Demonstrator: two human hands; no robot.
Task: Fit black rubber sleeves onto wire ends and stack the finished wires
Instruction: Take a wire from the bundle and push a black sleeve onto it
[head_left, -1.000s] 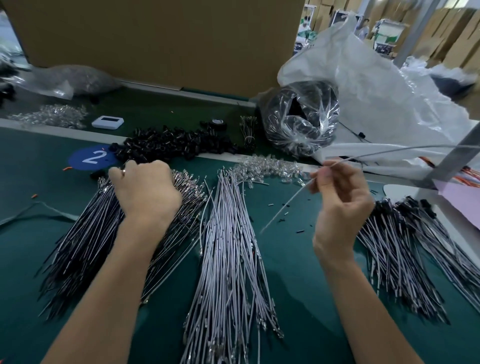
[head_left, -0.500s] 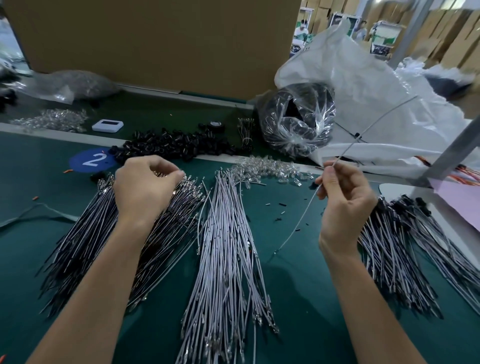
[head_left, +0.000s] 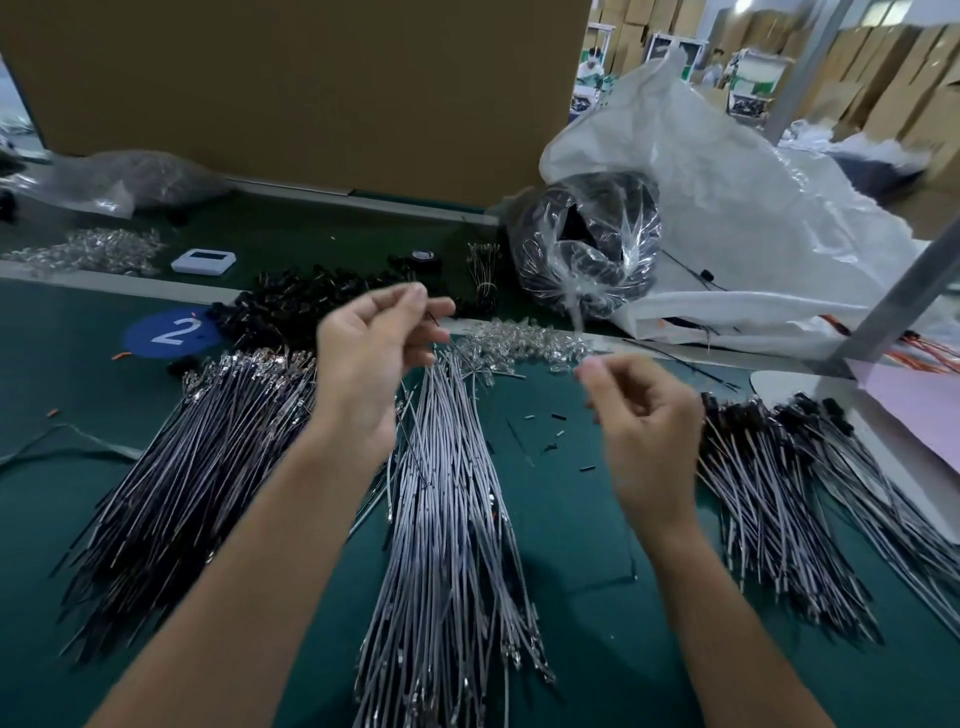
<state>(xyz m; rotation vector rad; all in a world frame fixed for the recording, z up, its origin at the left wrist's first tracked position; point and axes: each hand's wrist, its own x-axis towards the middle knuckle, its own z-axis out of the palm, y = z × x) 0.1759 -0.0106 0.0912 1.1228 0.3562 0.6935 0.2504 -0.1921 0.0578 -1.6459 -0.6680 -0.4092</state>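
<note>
I am pinching one thin wire (head_left: 415, 452) in my left hand (head_left: 369, 358) over the middle bundle (head_left: 452, 545). My right hand (head_left: 644, 415) is curling, its grip too blurred to tell. Sleeved wires (head_left: 779, 499) are lying right. The left bundle (head_left: 197, 467) is, I judge, waiting for the far sleeves (head_left: 306, 306).

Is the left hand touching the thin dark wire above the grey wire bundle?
Touching. Head view: the left hand pinches the thin dark wire between thumb and forefinger.

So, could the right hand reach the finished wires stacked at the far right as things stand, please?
Probably yes: the right hand hovers just beside the finished wires, with only green mat between them.
</note>
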